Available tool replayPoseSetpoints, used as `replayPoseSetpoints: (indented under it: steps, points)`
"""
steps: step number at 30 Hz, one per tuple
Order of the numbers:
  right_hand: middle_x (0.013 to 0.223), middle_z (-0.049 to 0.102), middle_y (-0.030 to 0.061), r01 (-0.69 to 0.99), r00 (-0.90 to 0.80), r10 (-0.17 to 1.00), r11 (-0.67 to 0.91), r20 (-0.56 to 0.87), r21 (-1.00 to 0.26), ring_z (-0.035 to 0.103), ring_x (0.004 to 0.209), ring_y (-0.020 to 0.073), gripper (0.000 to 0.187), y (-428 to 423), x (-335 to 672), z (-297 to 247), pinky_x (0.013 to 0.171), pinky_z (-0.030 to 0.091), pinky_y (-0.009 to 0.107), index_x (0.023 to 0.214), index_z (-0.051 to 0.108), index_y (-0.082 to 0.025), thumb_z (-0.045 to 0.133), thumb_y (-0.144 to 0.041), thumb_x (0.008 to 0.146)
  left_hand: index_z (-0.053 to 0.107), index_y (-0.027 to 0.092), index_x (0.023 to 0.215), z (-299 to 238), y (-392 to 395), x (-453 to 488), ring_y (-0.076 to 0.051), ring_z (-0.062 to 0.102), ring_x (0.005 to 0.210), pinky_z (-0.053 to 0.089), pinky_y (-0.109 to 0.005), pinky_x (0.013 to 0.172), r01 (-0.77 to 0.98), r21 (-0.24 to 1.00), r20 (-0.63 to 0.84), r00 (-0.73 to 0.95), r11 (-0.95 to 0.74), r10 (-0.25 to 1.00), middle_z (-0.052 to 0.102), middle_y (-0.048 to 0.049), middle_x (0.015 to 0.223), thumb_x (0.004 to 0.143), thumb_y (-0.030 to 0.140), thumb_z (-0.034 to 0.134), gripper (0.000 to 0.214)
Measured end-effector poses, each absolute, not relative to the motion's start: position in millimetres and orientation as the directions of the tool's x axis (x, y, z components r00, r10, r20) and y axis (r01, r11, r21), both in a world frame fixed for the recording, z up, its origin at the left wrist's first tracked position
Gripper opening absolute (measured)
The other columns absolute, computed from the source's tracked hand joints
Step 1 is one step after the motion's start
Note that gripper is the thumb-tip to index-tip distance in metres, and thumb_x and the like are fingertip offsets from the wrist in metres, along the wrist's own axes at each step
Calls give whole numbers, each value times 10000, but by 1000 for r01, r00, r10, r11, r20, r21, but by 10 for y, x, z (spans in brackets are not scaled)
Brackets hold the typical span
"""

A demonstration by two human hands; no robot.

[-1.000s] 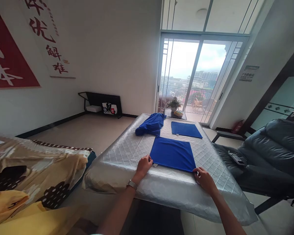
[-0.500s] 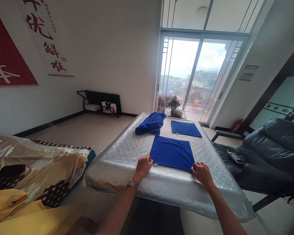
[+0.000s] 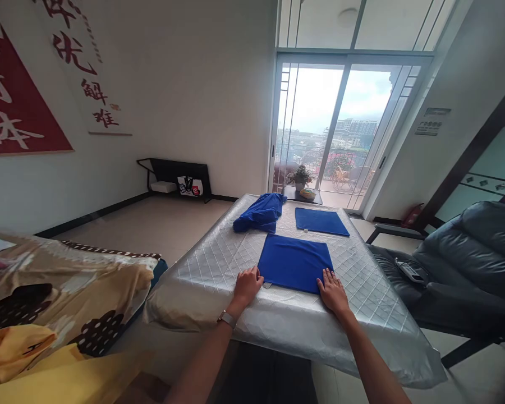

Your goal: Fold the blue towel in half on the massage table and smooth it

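Note:
A blue towel (image 3: 295,261) lies spread flat near the close edge of the silver quilted table cover (image 3: 214,275). My left hand (image 3: 248,283) is closed on its near left corner, beside a small white tag. Flat on the near right corner rests my right hand (image 3: 332,289), with its fingers stretched out. Farther back lies a second towel, the flat blue one (image 3: 322,221), also with a small tag. To its left, a crumpled heap of blue cloth (image 3: 258,213) sits near the table's far left part.
A dark armchair (image 3: 458,252) with a handset (image 3: 410,271) on its seat stands at the right. At the left is a bed with a patterned blanket (image 3: 122,275) and yellow cloth (image 3: 21,348). A potted plant (image 3: 301,177) stands before the glass doors.
My right hand has gone from pinching the towel's near right corner to lying flat on it, slightly farther left. My left hand has stayed at its corner.

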State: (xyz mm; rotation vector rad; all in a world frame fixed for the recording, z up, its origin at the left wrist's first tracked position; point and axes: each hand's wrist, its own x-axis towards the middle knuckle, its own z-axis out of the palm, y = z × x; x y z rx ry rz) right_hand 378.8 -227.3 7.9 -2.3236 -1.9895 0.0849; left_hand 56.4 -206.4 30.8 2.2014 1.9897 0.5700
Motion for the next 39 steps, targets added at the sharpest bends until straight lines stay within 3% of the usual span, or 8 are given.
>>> replayPoseSetpoints:
  steps: [6, 10, 16, 20, 23, 27, 34, 39]
  points:
    - [1694, 121, 73, 980, 179, 983, -182, -35, -84, 92, 1556, 240, 687, -2288, 3786, 100, 1246, 84, 415, 1616, 167, -132, 198, -484, 1027, 642, 213, 969, 318, -2070, 546, -229, 644, 972, 393, -353, 883, 957, 264, 181, 71, -118, 981, 733, -57, 1007, 915, 240, 518, 137]
    - [1693, 133, 76, 980, 179, 983, -181, -26, -80, 99, 1554, 243, 681, -2305, 3763, 97, 1244, 81, 420, 1616, 176, -137, 197, -482, 1030, 659, 187, 964, 408, -2049, 633, -273, 620, 1027, 404, -394, 910, 980, 163, 185, 78, -109, 980, 708, -112, 1041, 895, 239, 534, 152]
    - [1692, 142, 64, 979, 183, 983, -184, -20, -88, 106, 1553, 235, 678, -2318, 3750, 123, 1245, 82, 418, 1617, 186, -149, 186, -489, 1030, 681, 201, 1050, 522, -2005, 1615, -254, 599, 1105, 437, -366, 961, 859, 205, 242, 420, -469, 875, 678, -110, 1134, 944, 294, 520, 214]
    - [1692, 146, 63, 983, 174, 984, -175, -27, -51, 119, 1552, 226, 633, -2333, 3759, 137, 1241, 99, 408, 1615, 196, -149, 172, -402, 1036, 597, 189, 1348, 336, -1977, 2328, -252, 467, 1364, 337, -399, 1147, 740, 242, 286, 564, -628, 775, 567, -109, 1451, 1020, 421, 405, 446]
    - [1691, 151, 57, 986, 162, 986, -162, -29, -27, 119, 1551, 218, 616, -2335, 3767, 130, 1241, 102, 401, 1615, 200, -151, 167, -356, 1035, 450, 199, 1512, 156, -1956, 2465, -254, 273, 1507, 202, -464, 1233, 758, 261, 237, 550, -598, 801, 384, -83, 1611, 1046, 516, 256, 596]
    - [1690, 152, 63, 982, 182, 983, -183, -20, -42, 129, 1550, 227, 657, -2314, 3768, 110, 1244, 102, 408, 1615, 199, -148, 185, -455, 1035, 350, 243, 1572, 53, -1919, 2161, -243, 179, 1543, 123, -482, 1257, 824, 281, 161, 465, -492, 871, 287, -44, 1654, 1016, 622, 160, 700]
    - [1696, 105, 57, 975, 202, 978, -206, -47, -80, 87, 1556, 210, 675, -2295, 3749, 123, 1248, 67, 401, 1619, 171, -151, 171, -486, 1033, 251, 227, 1606, 118, -1918, 1260, -293, 75, 1556, 58, -515, 1257, 947, 219, 71, 223, -234, 972, 175, -48, 1684, 974, 691, 129, 794]
    - [1697, 85, 72, 972, 209, 973, -217, -96, -85, 70, 1557, 225, 694, -2321, 3727, 180, 1249, 74, 415, 1619, 147, -130, 176, -494, 1028, 202, 174, 1616, 164, -1954, 987, -308, 66, 1556, 103, -481, 1255, 945, 228, -20, 246, -235, 969, 150, -77, 1687, 958, 713, 203, 851]
